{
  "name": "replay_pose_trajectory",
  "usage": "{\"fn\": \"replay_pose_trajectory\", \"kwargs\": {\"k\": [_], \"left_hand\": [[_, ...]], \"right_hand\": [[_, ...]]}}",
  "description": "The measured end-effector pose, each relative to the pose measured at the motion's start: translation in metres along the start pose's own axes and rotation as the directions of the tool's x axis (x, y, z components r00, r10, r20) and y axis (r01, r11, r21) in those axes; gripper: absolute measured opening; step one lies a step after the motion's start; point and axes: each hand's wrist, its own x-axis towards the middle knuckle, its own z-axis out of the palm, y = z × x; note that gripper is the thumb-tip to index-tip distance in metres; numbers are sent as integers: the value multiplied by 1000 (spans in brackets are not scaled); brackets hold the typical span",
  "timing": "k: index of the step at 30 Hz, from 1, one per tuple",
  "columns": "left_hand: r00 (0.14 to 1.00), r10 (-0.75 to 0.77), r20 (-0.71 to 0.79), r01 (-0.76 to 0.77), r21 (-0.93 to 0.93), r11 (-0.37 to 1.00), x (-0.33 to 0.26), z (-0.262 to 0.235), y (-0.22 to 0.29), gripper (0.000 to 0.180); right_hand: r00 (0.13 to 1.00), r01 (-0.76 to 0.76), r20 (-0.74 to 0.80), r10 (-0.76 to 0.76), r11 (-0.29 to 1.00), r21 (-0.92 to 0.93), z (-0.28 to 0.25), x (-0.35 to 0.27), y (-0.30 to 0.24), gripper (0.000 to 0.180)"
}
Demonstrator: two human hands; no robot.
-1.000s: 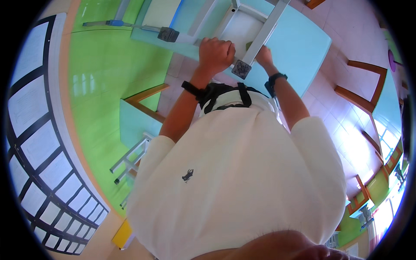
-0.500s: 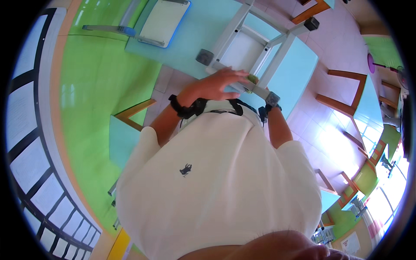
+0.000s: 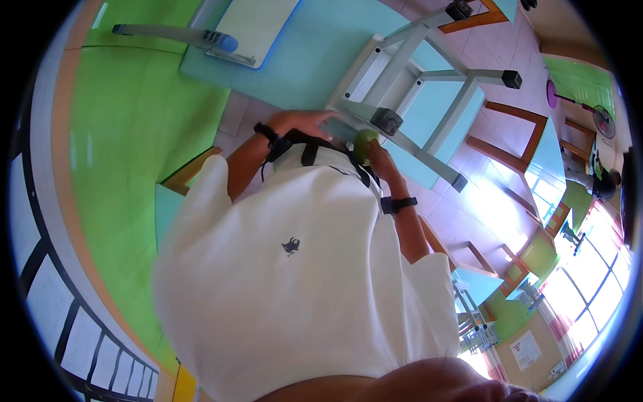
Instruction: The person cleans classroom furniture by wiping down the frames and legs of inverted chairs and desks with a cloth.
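An upturned grey metal frame (image 3: 408, 63) with black foot caps lies legs-up on a teal table (image 3: 308, 53). My left hand (image 3: 303, 122), a black band on its wrist, lies flat with fingers stretched along the frame's near edge. My right hand (image 3: 380, 157) sits just right of it, closed on a green cloth or sponge (image 3: 365, 142) that presses against a frame leg beside a black foot cap (image 3: 387, 120). My white shirt hides the lower part of both forearms.
Another upturned piece with a pale panel (image 3: 258, 27) lies on the table's far left. Brown-framed teal chairs (image 3: 516, 134) stand at the right, a teal one (image 3: 175, 201) at my left. A fan (image 3: 603, 120) and a distant person (image 3: 597, 182) are far right, near bright windows.
My left hand let go of the leg's end and dropped to the frame's near edge. My right hand came round in front, showing the green cloth. The view swung left.
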Motion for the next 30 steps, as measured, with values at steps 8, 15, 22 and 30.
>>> {"fn": "replay_pose_trajectory", "kwargs": {"k": [8,15,22,30], "left_hand": [[939,275,206,-213,-281,936,5,-17,3,52],[987,35,-157,-105,-465,879,44,-45,-33,33],[737,237,-632,-139,201,970,110,-51,-33,45],[864,305,-400,-120,424,898,124,-52,-55,57]], "right_hand": [[916,356,-60,-397,871,-338,-32,19,-144,19],[653,411,-392,-648,738,-535,-54,-10,-161,26],[476,201,-639,-604,782,-590,-93,-4,-146,34],[437,51,-897,61,994,92,-103,31,-139,39]]}}
